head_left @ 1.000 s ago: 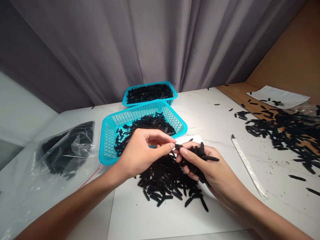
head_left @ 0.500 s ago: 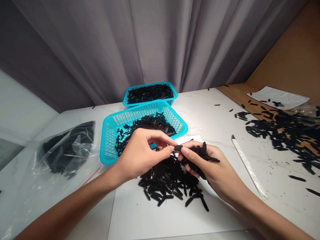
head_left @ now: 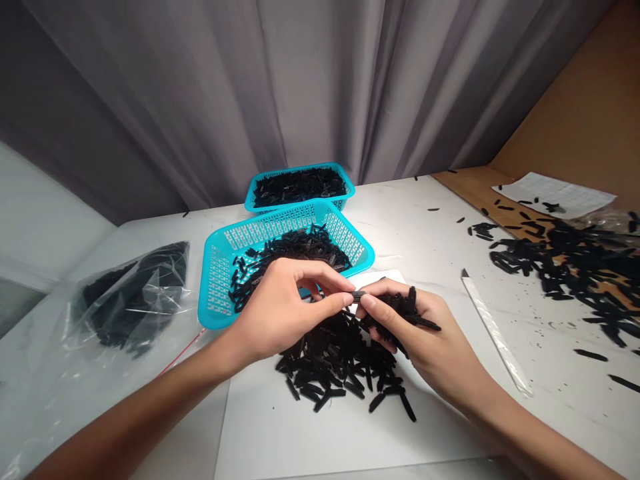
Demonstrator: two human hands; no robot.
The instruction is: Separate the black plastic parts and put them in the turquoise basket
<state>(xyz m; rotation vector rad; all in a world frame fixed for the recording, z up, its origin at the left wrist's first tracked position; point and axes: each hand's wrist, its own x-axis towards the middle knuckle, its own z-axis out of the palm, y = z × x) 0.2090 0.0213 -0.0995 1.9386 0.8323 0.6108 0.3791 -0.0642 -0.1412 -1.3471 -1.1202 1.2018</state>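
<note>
Between the thumb and finger of my left hand (head_left: 285,303) is one end of a small black strip (head_left: 358,295). The thumb and finger of my right hand (head_left: 420,320) pinch its other end, while a bunch of black strips (head_left: 400,313) fills the right palm. Below both hands lies a loose pile of black strips (head_left: 335,367) on a white sheet (head_left: 280,440). Just behind my left hand stands a turquoise basket (head_left: 213,253), partly filled with the same strips; my hand hides some of its front. What the strips are made of I cannot tell.
A second turquoise basket (head_left: 253,200) full of strips stands behind the first. Left, a clear plastic bag (head_left: 150,293) holds black material. On the right lie a white-wrapped blade-like tool (head_left: 495,333), many scattered strips (head_left: 560,260) and a paper sheet (head_left: 560,193). A grey curtain (head_left: 320,87) hangs behind.
Hardly anything differs. Both hands keep their places, and the small strip between them has turned slightly. The whole view has shifted a little.
</note>
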